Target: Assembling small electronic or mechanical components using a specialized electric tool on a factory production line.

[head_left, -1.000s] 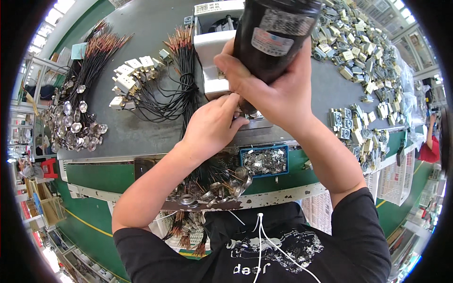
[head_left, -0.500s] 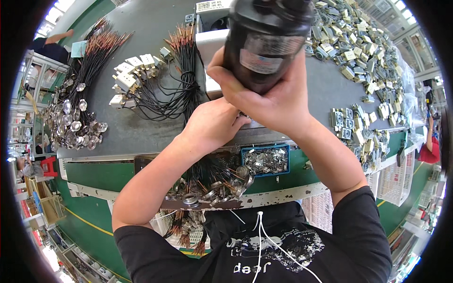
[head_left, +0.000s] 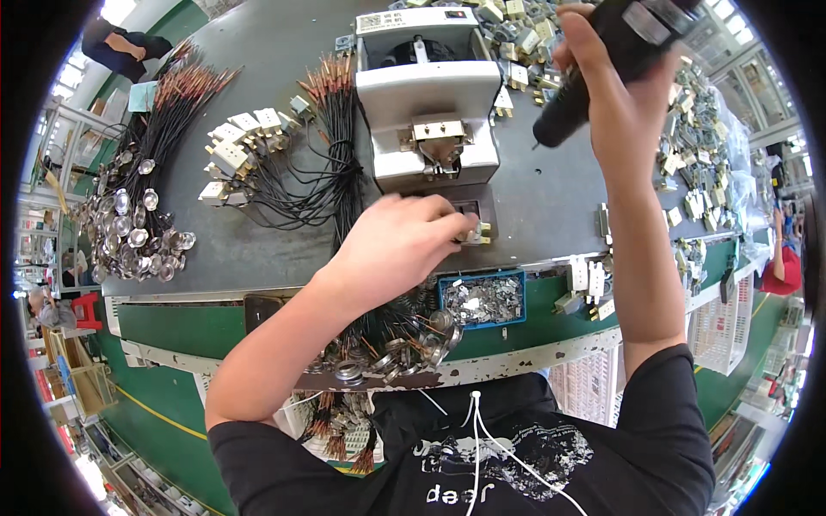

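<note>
My right hand (head_left: pixel 632 112) is raised at the upper right, its fingers wrapped round a black electric screwdriver (head_left: pixel 572 107). The tool's thin tip points down and to the left, over the table. Low in front of a white screw feeder (head_left: pixel 434 90), my left hand (head_left: pixel 400 236) pinches a small grey part with cream ends (head_left: pixel 477 230). My fingers hide most of that part. Just left of the feeder lies a bundle of black wires (head_left: pixel 344 155) with copper-coloured ends, and several cream connector blocks (head_left: pixel 231 155) sit beside it.
A blue tray of small metal pieces (head_left: pixel 482 299) sits at the near edge. Metal ring-shaped parts (head_left: pixel 387 357) hang beside it. More wires with metal cups (head_left: pixel 133 219) lie at the left. Heaped grey-and-cream blocks (head_left: pixel 688 155) cover the right. People are in the background.
My right hand has swung up and to the right with the screwdriver, away from my left hand, uncovering the screw feeder. My left hand has shifted slightly nearer and to the right.
</note>
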